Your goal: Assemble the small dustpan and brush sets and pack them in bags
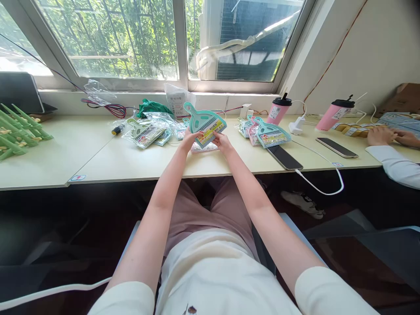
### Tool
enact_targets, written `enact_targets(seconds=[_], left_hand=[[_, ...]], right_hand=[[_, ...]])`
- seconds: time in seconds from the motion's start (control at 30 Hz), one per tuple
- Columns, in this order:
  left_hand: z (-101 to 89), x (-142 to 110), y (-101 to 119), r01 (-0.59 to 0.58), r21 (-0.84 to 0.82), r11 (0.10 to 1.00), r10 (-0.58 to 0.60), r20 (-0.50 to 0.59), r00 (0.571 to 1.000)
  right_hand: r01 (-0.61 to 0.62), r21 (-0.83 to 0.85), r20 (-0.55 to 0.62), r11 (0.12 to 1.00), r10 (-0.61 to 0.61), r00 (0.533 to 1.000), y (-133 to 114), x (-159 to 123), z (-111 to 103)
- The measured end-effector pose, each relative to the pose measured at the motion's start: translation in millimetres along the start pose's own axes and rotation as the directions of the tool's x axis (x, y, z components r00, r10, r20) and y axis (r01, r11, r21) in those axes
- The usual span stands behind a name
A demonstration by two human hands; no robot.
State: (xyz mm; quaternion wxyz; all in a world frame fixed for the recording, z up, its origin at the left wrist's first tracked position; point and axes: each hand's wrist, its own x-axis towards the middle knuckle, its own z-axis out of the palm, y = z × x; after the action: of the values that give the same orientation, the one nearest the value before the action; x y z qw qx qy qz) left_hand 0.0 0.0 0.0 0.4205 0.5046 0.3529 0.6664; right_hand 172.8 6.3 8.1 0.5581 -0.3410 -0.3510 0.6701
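Both my hands hold up a small teal dustpan-and-brush set (204, 123) with a yellow label, tilted above the pale table (98, 159). My left hand (188, 141) grips its lower left edge, fingers closed on it. On the lower right edge my right hand (223, 142) pinches the label. Under the set lies a flat clear bag (203, 148) on the table. A pile of bagged teal sets (149, 131) lies to the left. Another pile of sets (267, 133) lies to the right.
Two black phones (285, 157) (336, 147) lie at the right, one on a white cable (323, 186). Two pink tumblers (278, 109) (336, 114) stand near the wall. Another person's hands (390, 136) rest at the far right. Green plastic parts (19, 129) sit at the left, a dark tablet (19, 92) behind.
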Motion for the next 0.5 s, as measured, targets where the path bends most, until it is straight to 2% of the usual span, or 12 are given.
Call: enact_targets(seconds=[0.3, 0.5], left_hand=[[2.0, -5.0, 4.8, 0.046, -0.024, 0.999, -0.046, -0.002, 0.999], [1.1, -7.3, 12.8, 0.087, 0.007, 0.996, -0.087, 0.083, 0.993]], right_hand=[[0.058, -0.033, -0.024, 0.998, -0.059, 0.998, 1.8, 3.2, 0.1], [0.104, -0.018, -0.044, 0.994, -0.105, 0.994, 1.3, 3.6, 1.2]])
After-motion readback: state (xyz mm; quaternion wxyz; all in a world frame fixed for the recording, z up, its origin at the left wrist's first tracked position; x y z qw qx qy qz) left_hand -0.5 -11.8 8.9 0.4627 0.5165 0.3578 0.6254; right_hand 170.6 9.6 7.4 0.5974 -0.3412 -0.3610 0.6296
